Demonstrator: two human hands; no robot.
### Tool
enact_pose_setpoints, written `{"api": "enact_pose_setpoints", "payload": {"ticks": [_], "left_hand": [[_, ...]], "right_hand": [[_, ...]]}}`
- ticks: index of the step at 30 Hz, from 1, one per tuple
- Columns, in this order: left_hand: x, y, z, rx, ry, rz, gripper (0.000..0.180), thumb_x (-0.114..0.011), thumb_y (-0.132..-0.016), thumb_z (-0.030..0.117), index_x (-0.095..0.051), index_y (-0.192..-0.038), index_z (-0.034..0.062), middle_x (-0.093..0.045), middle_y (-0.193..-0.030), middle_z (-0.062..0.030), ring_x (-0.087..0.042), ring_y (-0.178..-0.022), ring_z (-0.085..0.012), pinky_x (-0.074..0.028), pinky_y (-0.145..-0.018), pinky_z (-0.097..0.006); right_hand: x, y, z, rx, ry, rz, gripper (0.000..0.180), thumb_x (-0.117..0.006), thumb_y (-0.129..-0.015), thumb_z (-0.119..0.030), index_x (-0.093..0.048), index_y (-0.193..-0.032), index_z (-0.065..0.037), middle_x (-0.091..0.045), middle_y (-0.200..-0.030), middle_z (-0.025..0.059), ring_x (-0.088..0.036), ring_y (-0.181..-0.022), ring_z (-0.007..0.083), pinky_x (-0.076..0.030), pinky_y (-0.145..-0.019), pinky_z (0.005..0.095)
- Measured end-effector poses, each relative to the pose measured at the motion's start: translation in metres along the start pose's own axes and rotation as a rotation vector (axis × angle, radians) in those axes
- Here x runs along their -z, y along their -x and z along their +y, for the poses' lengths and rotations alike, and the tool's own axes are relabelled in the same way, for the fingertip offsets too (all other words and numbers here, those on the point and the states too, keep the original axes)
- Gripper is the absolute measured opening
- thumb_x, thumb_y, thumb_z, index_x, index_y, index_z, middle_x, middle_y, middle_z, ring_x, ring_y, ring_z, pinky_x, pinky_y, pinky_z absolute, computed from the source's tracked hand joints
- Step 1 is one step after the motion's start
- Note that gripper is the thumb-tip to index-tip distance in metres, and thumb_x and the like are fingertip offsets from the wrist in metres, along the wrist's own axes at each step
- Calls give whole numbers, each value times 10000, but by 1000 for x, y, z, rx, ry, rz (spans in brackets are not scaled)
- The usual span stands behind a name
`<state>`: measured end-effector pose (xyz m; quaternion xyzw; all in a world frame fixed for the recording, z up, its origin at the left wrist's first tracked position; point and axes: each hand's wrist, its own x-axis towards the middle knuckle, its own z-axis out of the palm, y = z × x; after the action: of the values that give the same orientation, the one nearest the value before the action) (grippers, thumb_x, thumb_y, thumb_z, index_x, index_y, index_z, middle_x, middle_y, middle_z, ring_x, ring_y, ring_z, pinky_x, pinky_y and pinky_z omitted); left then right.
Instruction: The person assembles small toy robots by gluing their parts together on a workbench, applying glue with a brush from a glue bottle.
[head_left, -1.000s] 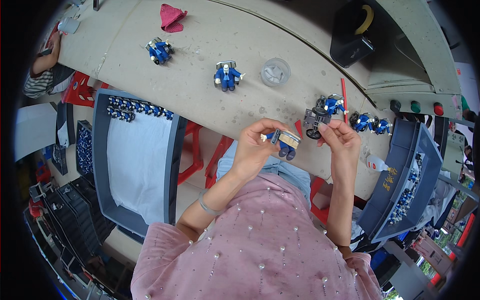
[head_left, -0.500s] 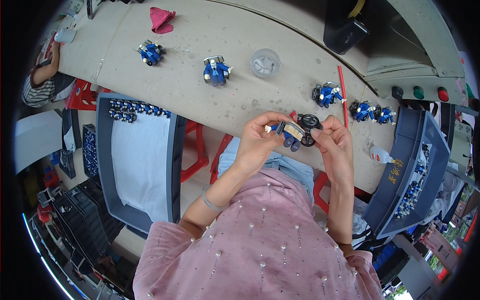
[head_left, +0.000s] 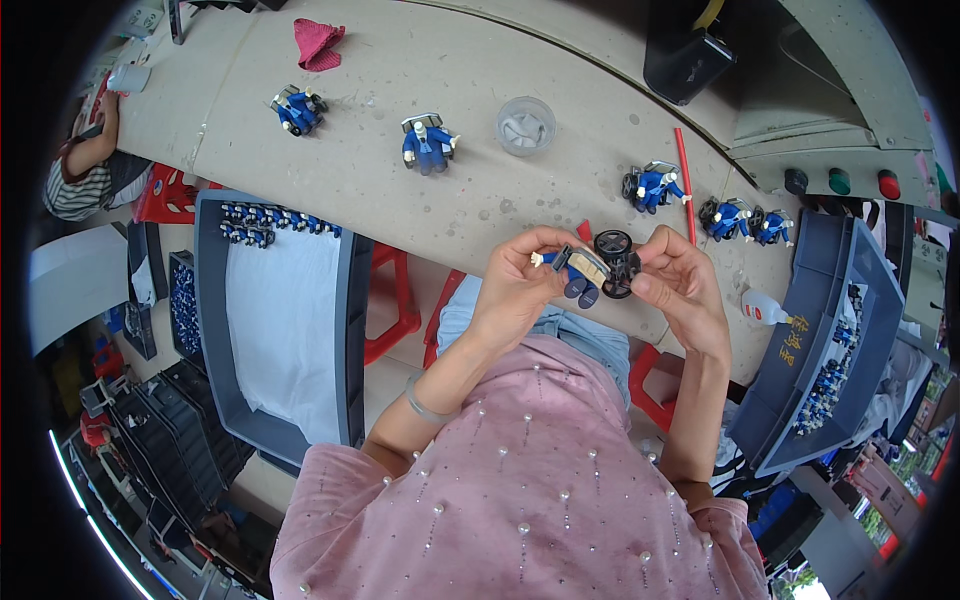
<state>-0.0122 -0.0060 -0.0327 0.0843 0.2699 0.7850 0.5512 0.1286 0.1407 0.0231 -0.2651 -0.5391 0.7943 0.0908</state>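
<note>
Above my lap, at the table's near edge, my left hand (head_left: 522, 287) pinches a small blue-suited toy figure (head_left: 589, 268) with a beige part facing up and dark feet pointing down toward me. Thumb and fingers of my right hand (head_left: 688, 288) are closed on a black toy wheelchair base (head_left: 614, 246) with spoked wheels. The base sits right against the figure's side; whether the two are joined I cannot tell. A seated blue figure (head_left: 655, 187) with black wheels stands on the table beyond my right hand.
Further figures (head_left: 430, 146) and a clear plastic cup (head_left: 525, 126) stand on the table (head_left: 330, 170). A red stick (head_left: 684, 185) and a white bottle (head_left: 763, 307) are at the right. Grey bins flank me, the left bin (head_left: 350, 330) and right bin (head_left: 770, 400) holding figures. A co-worker (head_left: 85, 165) sits far left.
My right hand has shifted slightly right, and its thumb has slid from the wheel's face to the base's lower side. The wheelchair base has turned a little. My left hand keeps its hold.
</note>
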Motion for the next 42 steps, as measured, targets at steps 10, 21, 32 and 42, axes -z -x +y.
{"api": "enact_pose_setpoints", "payload": {"ticks": [10, 21, 32, 42], "left_hand": [[3, 0, 1, 12, -68, 53, 297, -614, -809, -115, -595, -1090, -24, -623, -1017, -66, -607, -896, -83, -510, -744, -207], [5, 2, 2, 8, -195, 67, 270, -612, -839, -85, -573, -1099, -23, -611, -1062, -79, -609, -944, -108, -500, -805, -228], [-8, 2, 10, -12, -414, 152, 286, -694, -785, -79, -607, -1058, -71, -638, -975, -117, -644, -870, -155, -566, -767, -263], [-12, 3, 13, -30, -408, 165, 299, -679, -774, -111, -603, -1062, -79, -652, -969, -135, -663, -825, -156, -577, -745, -255]], "right_hand": [[-11, -4, -7, -31, 28, 12, 561, -791, -734, -93, -560, -1233, 19, -633, -1109, 109, -610, -1013, 164, -485, -921, 310], [-22, -1, -11, 70, 149, 131, 582, -821, -698, -109, -583, -1211, 29, -624, -1140, 113, -597, -1029, 155, -494, -874, 282], [-35, 0, -9, 215, 388, 162, 675, -850, -633, -156, -577, -1219, 37, -611, -1146, 107, -573, -1064, 169, -473, -889, 306], [-27, -3, -1, 191, 238, 116, 647, -832, -658, -148, -575, -1224, 32, -604, -1184, 128, -596, -1056, 181, -494, -884, 301]]}}
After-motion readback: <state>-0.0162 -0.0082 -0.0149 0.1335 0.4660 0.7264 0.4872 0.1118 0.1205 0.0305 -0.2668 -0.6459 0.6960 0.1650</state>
